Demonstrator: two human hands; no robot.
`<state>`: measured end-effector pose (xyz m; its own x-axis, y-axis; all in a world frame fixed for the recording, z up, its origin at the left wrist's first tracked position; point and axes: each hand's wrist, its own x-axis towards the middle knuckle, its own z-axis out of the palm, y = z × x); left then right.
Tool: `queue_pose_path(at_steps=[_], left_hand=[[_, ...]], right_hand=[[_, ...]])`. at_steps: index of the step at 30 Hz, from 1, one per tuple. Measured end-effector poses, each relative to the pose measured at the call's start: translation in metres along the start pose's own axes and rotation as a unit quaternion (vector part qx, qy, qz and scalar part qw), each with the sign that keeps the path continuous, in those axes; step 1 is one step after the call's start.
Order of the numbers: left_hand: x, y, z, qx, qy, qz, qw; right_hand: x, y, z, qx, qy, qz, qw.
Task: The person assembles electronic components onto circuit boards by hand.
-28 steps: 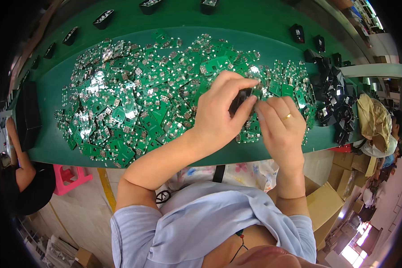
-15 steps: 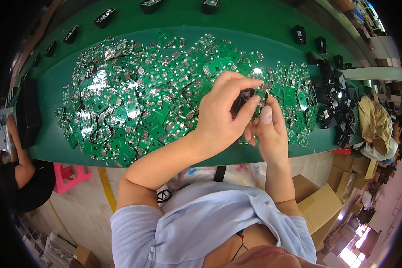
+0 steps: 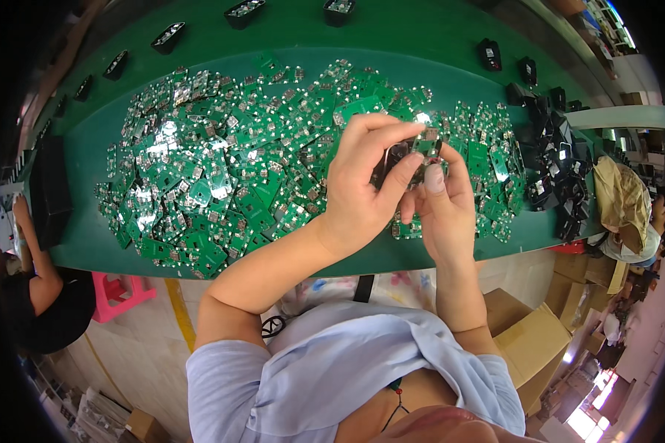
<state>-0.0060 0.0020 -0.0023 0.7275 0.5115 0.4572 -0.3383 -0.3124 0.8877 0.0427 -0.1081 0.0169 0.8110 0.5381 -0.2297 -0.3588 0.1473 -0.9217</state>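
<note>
Above the right part of a large pile of green circuit boards (image 3: pixel 199 177), my two hands meet at one piece. My left hand (image 3: pixel 362 181) is closed around a black plastic housing (image 3: pixel 396 155), thumb and forefinger pinching near a small circuit board (image 3: pixel 427 139) at the housing's right side. From the right, my right hand (image 3: pixel 448 203) grips the same piece, its thumb bent in front and its fingers curled behind. The fingers partly cover how board and housing fit together.
Black housings (image 3: pixel 558 162) lie heaped right of the boards. Along the far green belt (image 3: pixel 414 33) stand several black housings, some with boards inside. A black bin (image 3: pixel 50 188) is at the left, near another person's arm (image 3: pixel 43 273). An open cardboard box (image 3: pixel 532 343) stands below right.
The held piece has tilted, so more of the small board shows between my fingers. My hands have shifted only slightly. Housings on the far belt have moved a little left.
</note>
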Motion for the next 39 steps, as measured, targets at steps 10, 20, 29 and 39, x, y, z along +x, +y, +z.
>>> queue_pose_path(at_steps=[10, 20, 29, 39], left_hand=[[0.001, 0.010, -0.010, 0.015, -0.208, -0.150, 0.967], [0.010, -0.001, -0.009, -0.251, -0.202, -0.334, 0.886], [0.000, -0.004, -0.003, -0.166, -0.149, -0.327, 0.918], [-0.004, 0.009, 0.002, -0.250, -0.102, -0.294, 0.917]], right_hand=[[-0.005, -0.012, -0.031, -0.182, 0.061, -0.199, 0.961], [-0.019, -0.003, -0.027, -0.245, -0.020, -0.243, 0.938], [-0.009, -0.020, -0.031, -0.533, -0.066, -0.471, 0.699], [0.004, -0.016, -0.030, -0.505, 0.004, -0.506, 0.699]])
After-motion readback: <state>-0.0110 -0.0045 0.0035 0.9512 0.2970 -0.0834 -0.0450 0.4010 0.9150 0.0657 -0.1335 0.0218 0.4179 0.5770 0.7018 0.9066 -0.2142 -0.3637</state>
